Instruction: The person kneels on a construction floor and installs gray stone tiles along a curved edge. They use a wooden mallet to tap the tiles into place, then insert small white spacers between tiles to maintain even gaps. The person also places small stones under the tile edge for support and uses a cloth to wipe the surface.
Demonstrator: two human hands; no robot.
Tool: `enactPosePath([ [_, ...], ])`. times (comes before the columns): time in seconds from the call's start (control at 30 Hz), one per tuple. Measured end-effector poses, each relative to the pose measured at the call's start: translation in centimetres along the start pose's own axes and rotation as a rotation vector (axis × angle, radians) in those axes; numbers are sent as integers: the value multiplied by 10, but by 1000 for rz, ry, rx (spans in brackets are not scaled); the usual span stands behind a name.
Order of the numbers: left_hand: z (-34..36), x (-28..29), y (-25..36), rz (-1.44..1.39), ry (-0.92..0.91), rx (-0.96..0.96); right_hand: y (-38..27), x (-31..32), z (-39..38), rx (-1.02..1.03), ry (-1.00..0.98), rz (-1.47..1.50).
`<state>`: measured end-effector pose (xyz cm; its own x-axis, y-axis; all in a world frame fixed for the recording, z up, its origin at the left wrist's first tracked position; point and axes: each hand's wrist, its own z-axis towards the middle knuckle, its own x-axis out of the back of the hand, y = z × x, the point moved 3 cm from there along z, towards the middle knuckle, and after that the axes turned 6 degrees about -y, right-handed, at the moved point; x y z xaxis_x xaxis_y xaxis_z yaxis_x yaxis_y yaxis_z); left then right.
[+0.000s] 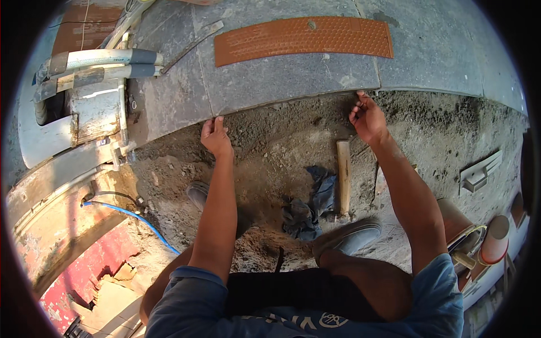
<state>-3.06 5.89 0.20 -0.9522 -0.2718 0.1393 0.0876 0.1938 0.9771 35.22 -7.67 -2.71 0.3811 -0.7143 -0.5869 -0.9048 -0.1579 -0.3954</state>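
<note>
My left hand (217,139) pinches the near edge of a grey floor tile (282,84) at its left corner, beside a joint. At the tile's right corner my right hand (369,120) has its fingertips on the same edge, with the other fingers curled. The tile lies among neighbouring grey tiles, its near edge bordering the rough grey bedding (293,129). An orange-brown strip with a honeycomb-like pattern (304,40) rests across the tile. What the fingertips do under the edge is hidden.
Between my feet lie a dark crumpled cloth (310,208) and a wooden-handled hammer (344,174). A flat trowel (480,172) sits on the bedding at right, near a bucket (468,239). Pipes (104,57) stand at left, with a blue hose (135,215) below.
</note>
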Motion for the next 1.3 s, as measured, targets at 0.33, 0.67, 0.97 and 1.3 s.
enactPosePath([
  [0.33, 1, -2, -2, 250, -73, -186, -2, 6, 0, -8, -32, -5],
  [0.67, 3, -1, -8, 233, -48, -209, -5, 4, 0, -16, -66, -17],
  [0.97, 3, -1, -4, 353, -69, -296, -3, 4, -2, -31, -95, -5],
  [1.3, -4, -9, 4, 342, -76, -216, -5, 2, -4, 9, -89, 15],
])
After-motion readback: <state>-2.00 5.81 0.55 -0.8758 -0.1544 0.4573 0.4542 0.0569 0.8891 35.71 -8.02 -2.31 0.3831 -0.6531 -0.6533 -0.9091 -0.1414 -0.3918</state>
